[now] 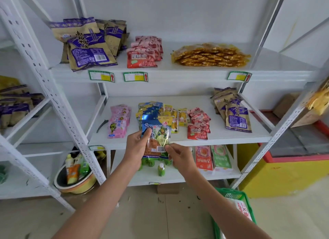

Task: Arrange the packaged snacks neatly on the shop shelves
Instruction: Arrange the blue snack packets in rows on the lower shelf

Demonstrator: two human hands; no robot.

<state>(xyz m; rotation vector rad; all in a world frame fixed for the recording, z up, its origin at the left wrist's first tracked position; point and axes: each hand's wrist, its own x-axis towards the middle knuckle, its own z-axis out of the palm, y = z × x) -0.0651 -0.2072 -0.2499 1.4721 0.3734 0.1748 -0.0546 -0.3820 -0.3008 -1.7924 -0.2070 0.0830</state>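
A blue and green snack packet (156, 139) is held upright in front of the middle shelf (231, 135). My left hand (137, 146) grips its left edge, and my right hand (179, 156) pinches its lower right corner. Behind it on the shelf lies a pile of the same blue packets (151, 110). Pink packets (118, 122) lie to the left, yellow packets (178, 116) and red packets (198, 123) to the right, and purple-and-tan bags (233, 110) at the far right.
The top shelf (178, 67) carries purple-and-tan bags (89, 42), red packets (144, 51) and gold packets (210, 55). Small green bottles (161, 169) and boxes (212, 156) stand on the bottom shelf. A green basket (233, 212) sits on the floor at right, a bowl (76, 180) at left.
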